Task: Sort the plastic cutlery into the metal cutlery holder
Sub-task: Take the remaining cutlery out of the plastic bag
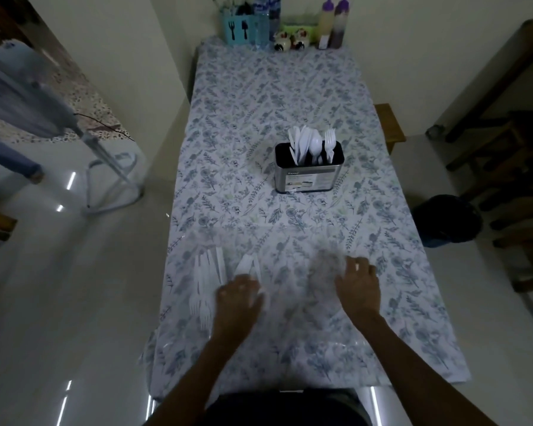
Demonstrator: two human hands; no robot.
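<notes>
Head view: left hand grips blurred plastic cutlery; right hand loosely curled, empty.

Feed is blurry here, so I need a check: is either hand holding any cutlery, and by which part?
Cannot tell for the left hand: it rests over loose white cutlery near the table edge, too blurred to show a grip. The right hand holds nothing.

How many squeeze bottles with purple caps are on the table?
2. Both squeeze bottles stand side by side at the table's far right corner: a pale one on the left, a darker one on the right. None seems hidden.
</notes>
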